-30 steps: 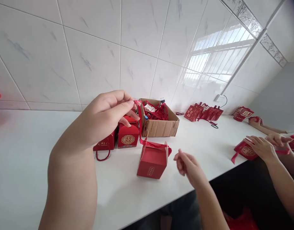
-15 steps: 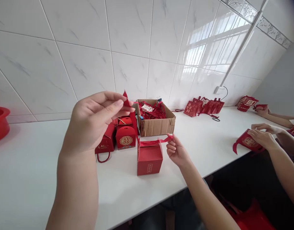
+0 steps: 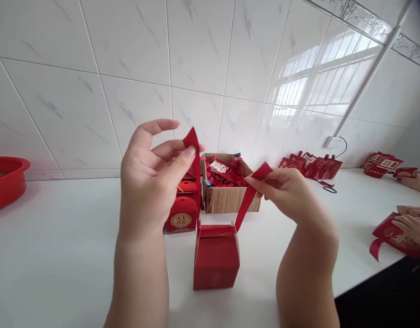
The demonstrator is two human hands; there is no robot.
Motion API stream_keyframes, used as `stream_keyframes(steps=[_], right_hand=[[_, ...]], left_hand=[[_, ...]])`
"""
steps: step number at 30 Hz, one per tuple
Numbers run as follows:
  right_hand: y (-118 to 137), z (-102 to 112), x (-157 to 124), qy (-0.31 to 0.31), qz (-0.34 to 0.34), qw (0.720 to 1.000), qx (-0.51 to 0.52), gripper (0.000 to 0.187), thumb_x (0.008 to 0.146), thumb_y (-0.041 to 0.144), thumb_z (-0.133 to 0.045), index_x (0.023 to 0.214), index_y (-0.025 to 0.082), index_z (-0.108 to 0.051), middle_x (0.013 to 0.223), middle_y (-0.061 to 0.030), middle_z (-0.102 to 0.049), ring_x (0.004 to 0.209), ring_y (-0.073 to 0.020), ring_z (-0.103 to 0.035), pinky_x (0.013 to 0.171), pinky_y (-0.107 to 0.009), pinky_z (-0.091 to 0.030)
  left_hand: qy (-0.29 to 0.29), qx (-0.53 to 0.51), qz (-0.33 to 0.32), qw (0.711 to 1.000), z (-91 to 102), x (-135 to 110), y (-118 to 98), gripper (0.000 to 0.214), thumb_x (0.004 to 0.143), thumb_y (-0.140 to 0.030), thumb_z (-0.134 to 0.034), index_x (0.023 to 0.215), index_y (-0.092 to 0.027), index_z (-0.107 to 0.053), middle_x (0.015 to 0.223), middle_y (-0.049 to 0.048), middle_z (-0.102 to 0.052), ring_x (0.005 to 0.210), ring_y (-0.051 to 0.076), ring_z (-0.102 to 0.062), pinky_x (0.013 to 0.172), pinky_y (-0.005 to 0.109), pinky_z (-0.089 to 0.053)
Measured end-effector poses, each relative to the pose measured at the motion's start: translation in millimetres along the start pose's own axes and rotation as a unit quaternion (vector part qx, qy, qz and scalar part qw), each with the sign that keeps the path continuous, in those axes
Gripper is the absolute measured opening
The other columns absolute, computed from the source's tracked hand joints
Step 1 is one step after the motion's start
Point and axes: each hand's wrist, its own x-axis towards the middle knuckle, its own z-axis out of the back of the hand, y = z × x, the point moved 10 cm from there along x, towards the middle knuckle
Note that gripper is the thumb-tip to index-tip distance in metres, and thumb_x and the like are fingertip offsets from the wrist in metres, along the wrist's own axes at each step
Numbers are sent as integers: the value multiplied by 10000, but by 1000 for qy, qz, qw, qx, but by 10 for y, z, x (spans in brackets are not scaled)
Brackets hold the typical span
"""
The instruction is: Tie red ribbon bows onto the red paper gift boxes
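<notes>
A small red gift box (image 3: 215,257) stands on the white counter (image 3: 59,255) right in front of me, with a red ribbon (image 3: 246,202) running across its top. My left hand (image 3: 151,177) pinches one ribbon end above and left of the box. My right hand (image 3: 288,193) pinches the other end above and right of it. Both ends are raised and pulled apart.
Finished red boxes (image 3: 181,214) stand behind my left hand, beside a cardboard carton (image 3: 230,198) full of red ribbons. A red basin (image 3: 6,182) sits far left. Flat red boxes (image 3: 308,165) lie along the wall. Another person's hands (image 3: 410,225) hold a red box at right.
My right hand has taken the free ribbon end and lifted it. My left hand has risen with its end. The view has shifted, so the box sits lower and nearer.
</notes>
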Motion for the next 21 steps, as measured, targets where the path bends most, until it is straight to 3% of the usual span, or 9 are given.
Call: stream_keyframes(steps=[3,7,13,17,21], right_hand=[[69,-77,39,-9,25,998,58,281,792,447,-661,716,182,-715,556,-6,-566,525,-127,-515,441,-245,-357],[135,-218,118,-11,43,990,134,254,805,431,-656,836,196,-747,661,-30,-647,655,-174,-604,527,-273,-455],[59,-210,179,-46,32,978,199,245,819,432,-645,873,219,-754,735,-36,-685,714,-182,-638,606,-295,-500],[-29,-250,218,-20,26,964,263,233,804,442,-664,836,232,-758,734,-24,-695,747,-177,-652,663,-298,-518],[-85,-271,238,-6,15,957,288,225,800,444,-670,822,240,-763,787,-27,-720,814,-181,-660,734,-310,-525]], left_hand=[[-17,-8,6,1000,-85,-24,64,248,767,-144,-701,988,-222,-619,765,-4,-702,796,155,-681,711,266,-560],[-60,-38,-34,997,-115,-49,33,135,773,-100,-672,854,-195,-621,773,7,-701,792,147,-678,713,262,-553],[-44,-45,-20,998,-212,-64,140,230,781,-147,-701,737,-205,-482,748,-19,-675,828,172,-696,738,278,-559],[-18,-42,-10,999,-271,-58,187,87,801,-169,-686,844,-203,-619,823,3,-704,864,177,-696,810,309,-570],[-4,-38,-18,999,-273,-56,184,102,820,-160,-657,867,-238,-704,878,0,-726,916,181,-690,882,340,-566]])
